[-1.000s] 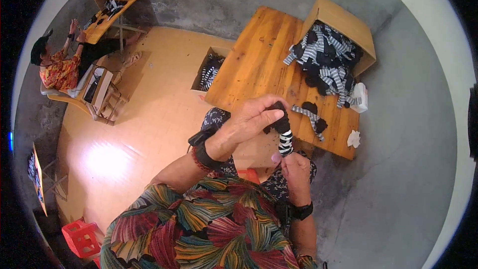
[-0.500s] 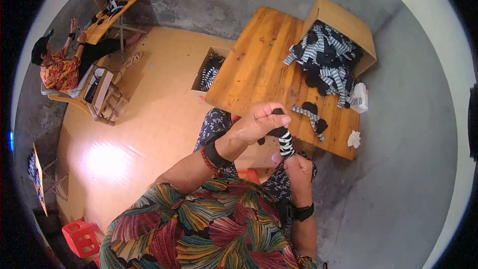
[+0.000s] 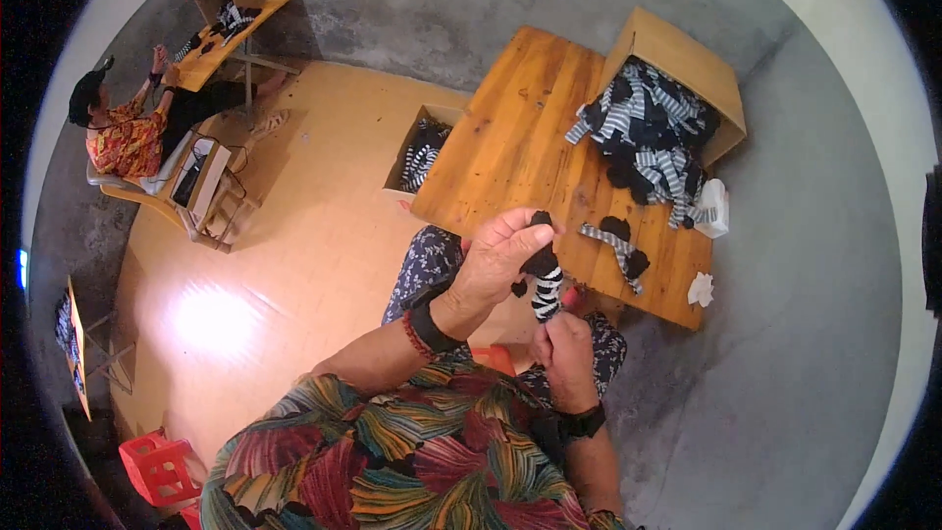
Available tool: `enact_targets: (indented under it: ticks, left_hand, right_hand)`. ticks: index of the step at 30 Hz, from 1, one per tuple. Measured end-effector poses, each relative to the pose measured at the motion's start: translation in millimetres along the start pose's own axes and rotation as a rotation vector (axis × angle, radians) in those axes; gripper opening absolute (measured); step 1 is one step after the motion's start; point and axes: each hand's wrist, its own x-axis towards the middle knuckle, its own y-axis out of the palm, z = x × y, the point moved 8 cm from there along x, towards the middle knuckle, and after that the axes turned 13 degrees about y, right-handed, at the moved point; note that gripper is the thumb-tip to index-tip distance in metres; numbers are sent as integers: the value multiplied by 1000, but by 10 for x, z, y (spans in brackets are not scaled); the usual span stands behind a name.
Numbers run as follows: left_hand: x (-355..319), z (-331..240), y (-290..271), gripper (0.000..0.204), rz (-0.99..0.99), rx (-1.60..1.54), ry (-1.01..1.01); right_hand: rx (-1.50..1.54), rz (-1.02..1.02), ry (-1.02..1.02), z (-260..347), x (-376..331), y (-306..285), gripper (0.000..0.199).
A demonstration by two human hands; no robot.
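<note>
A black-and-white striped knitted sock (image 3: 547, 292) is held up between my two hands, over my lap at the near edge of the wooden table. Above, my left hand (image 3: 502, 257) pinches its black end between thumb and fingers. Below, my right hand (image 3: 569, 345) is closed on the striped end, and the fingers hide that part. On the table just beyond lies a loose grey-striped sock with black ends (image 3: 622, 247). A big heap of similar striped socks (image 3: 648, 132) spills toward me from a cardboard box (image 3: 728, 88) lying on its side.
A white packet (image 3: 716, 208) and a crumpled tissue (image 3: 701, 290) sit by the table's right side. Left of the wooden table (image 3: 491, 137), an open carton (image 3: 394, 177) holds more striped socks. Another person (image 3: 128, 137) sits at a far-left table. Red stools (image 3: 157, 471) stand lower left.
Both hands have shifted slightly left with the sock. My right hand has turned, its knuckles now more toward the view, and the sock hangs straighter.
</note>
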Motion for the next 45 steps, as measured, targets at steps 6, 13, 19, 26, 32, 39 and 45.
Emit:
enact_targets:
  ticks: [6,13,19,26,32,39,45]
  left_hand:
    - [35,-26,21,18,-89,-91,108]
    - [-79,-35,185,24,-129,-134,48]
    - [-30,52,15,25,-107,-109,9]
    - [20,70,-122,21,-148,-35,36]
    - [-84,118,39,21,-122,-87,-33]
    - [-91,-117,205,29,25,104,88]
    - [-43,-52,-41,22,-113,-33,-10]
  right_hand:
    - [-81,-93,-66,-15,-16,-136,33]
    - [302,323,130,-141,43,312,44]
    - [-48,-15,-30,49,4,-29,33]
    - [-419,-295,-346,282,-61,-396,26]
    - [-96,-142,-160,87,7,-212,31]
    - [372,421,162,-178,21,374,40]
    - [-230,-242,-315,217,-15,-173,28]
